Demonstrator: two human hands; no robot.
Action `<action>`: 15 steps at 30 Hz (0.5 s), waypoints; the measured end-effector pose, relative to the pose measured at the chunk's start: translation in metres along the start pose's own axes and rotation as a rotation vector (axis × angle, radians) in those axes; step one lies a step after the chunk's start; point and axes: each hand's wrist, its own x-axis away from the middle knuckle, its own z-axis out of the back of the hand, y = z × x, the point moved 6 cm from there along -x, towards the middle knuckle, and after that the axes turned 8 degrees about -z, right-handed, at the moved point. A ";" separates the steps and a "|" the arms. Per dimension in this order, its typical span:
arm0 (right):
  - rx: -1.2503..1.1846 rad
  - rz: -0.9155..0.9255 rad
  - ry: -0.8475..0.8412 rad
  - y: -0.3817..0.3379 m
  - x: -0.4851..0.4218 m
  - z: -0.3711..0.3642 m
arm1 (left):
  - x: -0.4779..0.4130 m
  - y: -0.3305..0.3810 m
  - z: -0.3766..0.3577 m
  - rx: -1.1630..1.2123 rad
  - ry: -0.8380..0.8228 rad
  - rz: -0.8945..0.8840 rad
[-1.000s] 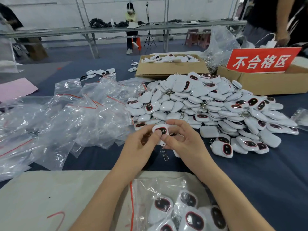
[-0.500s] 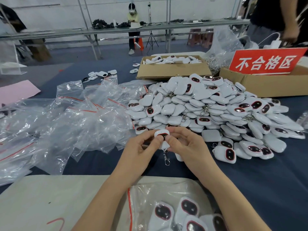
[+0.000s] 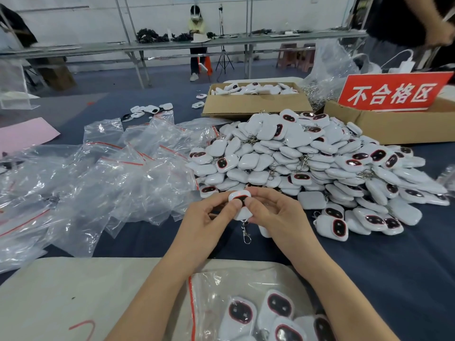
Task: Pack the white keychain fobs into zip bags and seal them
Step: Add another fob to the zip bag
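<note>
Little change is recorded since half a second ago: one white keychain fob (image 3: 243,212) is still pinched between the left hand (image 3: 209,217) and the right hand (image 3: 275,215), held up just above the dark blue tablecloth (image 3: 394,267). Against a second ago, it is seen lower in view, and the thumbs (image 3: 235,203) have been drawn in over its dark, red-rimmed face. Hands are kept together, fingers curled round the fob's sides; its metal clasp (image 3: 245,233) is left hanging free beneath. Just beyond the hands, a large heap of fobs (image 3: 307,163) is piled on the cloth, some face up, most face down. To the left, crumpled empty zip bags (image 3: 110,173) with red seal strips are spread about. At the near edge, a beige sheet (image 3: 73,291) is laid, and on it a filled zip bag (image 3: 214,284) with several fobs inside; whether it is sealed cannot be told. Behind the heap, an open cardboard box (image 3: 253,104) of fobs is set, and to its right a second box (image 3: 394,126) carrying a red sign (image 3: 394,93) with white characters. A pink sheet (image 3: 24,136) is noted far left, loose fobs (image 3: 150,110) beyond the bags. Across the room, a long bench (image 3: 172,45) is seen, with a standing person (image 3: 197,25) and a tripod (image 3: 222,57) behind it. Another person in dark clothing (image 3: 398,20) is cut off at upper right.
</note>
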 end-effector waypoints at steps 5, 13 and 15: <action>-0.014 -0.008 0.009 -0.001 0.000 0.000 | -0.001 0.001 0.001 -0.032 0.006 -0.003; -0.013 -0.047 0.028 0.003 -0.003 0.001 | -0.001 -0.001 0.001 -0.051 0.003 0.006; -0.014 -0.047 0.024 0.004 -0.002 0.001 | -0.001 -0.001 0.002 -0.057 0.004 0.008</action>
